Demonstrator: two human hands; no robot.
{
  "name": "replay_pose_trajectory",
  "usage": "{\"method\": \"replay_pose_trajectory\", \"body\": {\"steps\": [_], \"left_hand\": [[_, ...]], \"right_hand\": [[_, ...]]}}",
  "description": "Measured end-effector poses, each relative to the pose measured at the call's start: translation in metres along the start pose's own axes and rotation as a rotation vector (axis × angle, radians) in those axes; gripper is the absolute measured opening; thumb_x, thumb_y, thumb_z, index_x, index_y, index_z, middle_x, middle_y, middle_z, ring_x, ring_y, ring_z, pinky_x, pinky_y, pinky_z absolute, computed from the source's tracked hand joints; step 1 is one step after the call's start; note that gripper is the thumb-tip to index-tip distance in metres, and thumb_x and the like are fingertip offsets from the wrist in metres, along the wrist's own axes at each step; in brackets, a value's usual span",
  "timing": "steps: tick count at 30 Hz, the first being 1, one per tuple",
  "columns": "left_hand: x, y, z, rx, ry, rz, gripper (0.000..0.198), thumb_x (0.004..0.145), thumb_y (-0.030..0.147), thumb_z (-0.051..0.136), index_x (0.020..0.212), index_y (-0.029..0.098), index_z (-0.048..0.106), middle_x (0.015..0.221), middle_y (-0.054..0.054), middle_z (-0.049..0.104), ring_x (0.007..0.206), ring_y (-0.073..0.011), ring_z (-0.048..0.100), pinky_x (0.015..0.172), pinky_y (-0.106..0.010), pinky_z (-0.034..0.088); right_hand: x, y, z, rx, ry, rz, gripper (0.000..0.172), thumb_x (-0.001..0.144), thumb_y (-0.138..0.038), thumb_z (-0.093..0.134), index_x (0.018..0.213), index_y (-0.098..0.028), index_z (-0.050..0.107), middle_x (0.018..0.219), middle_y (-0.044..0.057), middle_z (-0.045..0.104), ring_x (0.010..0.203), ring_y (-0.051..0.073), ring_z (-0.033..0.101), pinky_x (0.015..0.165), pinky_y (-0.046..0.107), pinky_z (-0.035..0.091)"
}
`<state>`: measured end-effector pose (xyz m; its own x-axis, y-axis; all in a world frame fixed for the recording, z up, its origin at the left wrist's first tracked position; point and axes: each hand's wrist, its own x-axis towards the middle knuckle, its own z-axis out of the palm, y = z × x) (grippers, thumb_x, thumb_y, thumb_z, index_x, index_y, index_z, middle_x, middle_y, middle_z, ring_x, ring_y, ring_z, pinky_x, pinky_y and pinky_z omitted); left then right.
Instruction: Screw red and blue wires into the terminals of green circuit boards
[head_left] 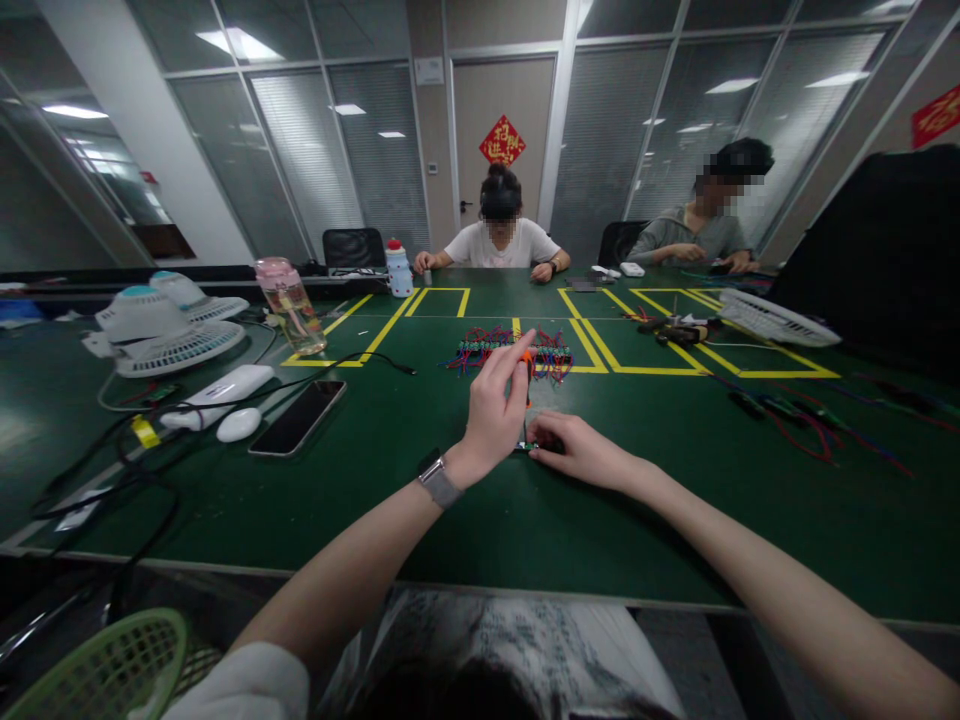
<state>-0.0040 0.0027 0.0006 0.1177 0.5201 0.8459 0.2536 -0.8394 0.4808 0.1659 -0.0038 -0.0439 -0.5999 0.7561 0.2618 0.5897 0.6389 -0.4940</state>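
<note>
My left hand [496, 400] is raised over the green table [465, 510], its fingers closed round a small tool with an orange handle [526, 358] that stands upright. My right hand [576, 448] rests on the table and presses a small circuit board [527, 445] down with its fingertips. The tool's tip points down at that board. A pile of small boards with red and blue wires [510, 352] lies just beyond both hands. A watch sits on my left wrist [439, 482].
A phone [298, 417], a white mouse [238, 424], a white box, cables and two small fans [161, 325] lie at left. A pink bottle [291, 305] stands behind them. Wires and a flat white fan [776, 318] lie at right. Two people sit across the table. A green basket [105, 670] sits near my lap.
</note>
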Motion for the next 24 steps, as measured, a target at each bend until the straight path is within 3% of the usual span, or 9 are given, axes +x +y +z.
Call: {"method": "replay_pose_trajectory", "body": {"steps": [12,19,24], "left_hand": [[0.0004,0.0038,0.0006,0.051,0.04,0.027,0.025,0.092,0.025,0.057,0.117,0.022,0.061,0.1,-0.005,0.063,0.092,-0.0158,0.059,0.085,-0.031,0.049],[-0.0006,0.0041,-0.0005,0.006,-0.002,-0.01,0.034,0.1,0.023,0.037,0.129,0.021,0.055,0.118,-0.009,0.062,0.106,-0.0179,0.059,0.093,-0.034,0.047],[-0.0001,0.0022,0.0011,0.013,0.023,0.007,0.029,0.098,0.023,0.045,0.124,0.021,0.057,0.111,-0.008,0.063,0.1,-0.0167,0.059,0.088,-0.032,0.049]], "right_hand": [[0.0003,-0.0022,-0.0014,0.008,0.0,0.003,0.006,0.083,-0.017,0.061,0.088,-0.017,0.057,0.08,0.002,0.057,0.071,0.016,0.052,0.064,0.026,0.041],[0.0006,-0.0009,0.0002,0.012,-0.004,0.006,0.008,0.083,-0.016,0.062,0.09,-0.017,0.058,0.081,0.002,0.056,0.071,0.015,0.052,0.066,0.026,0.042],[0.0004,-0.0012,-0.0001,0.006,-0.002,0.007,0.006,0.083,-0.017,0.061,0.088,-0.017,0.058,0.081,0.002,0.057,0.071,0.015,0.052,0.064,0.026,0.041]]}}
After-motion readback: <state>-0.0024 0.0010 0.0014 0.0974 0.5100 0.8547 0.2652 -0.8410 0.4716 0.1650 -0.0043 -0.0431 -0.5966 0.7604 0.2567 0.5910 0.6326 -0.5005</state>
